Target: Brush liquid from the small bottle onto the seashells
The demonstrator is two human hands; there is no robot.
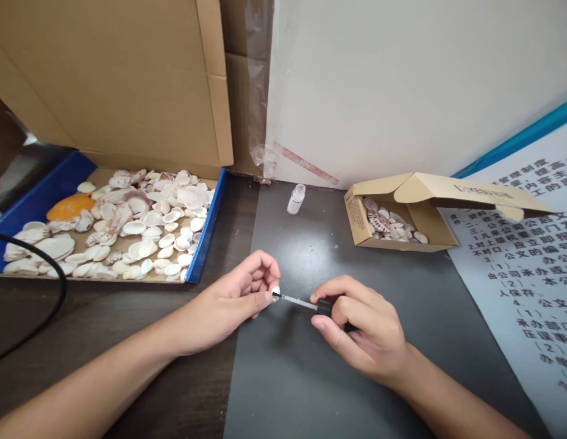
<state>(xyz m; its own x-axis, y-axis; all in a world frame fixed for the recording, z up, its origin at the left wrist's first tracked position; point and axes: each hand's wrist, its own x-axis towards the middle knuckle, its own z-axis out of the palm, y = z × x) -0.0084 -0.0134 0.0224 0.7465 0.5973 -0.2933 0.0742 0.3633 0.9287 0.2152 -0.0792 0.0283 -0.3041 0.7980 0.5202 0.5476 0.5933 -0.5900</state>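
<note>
Between the thumb and fingers of my left hand (247,289) is a small white shell (275,290), mostly covered by the fingertips. My right hand (363,323) pinches the black cap of a thin brush applicator (302,302). Its pale stem points left, and the dark brush tip meets the shell. Farther back on the dark grey mat stands a small, uncapped clear bottle (295,199) with whitish contents.
At left, a blue-sided cardboard box (205,231) holds many shells (146,228) and has its brown lid raised. A smaller cardboard box (402,245) with shells stands at right, beside a printed sheet (530,292). A black cable (59,286) loops in at the left edge.
</note>
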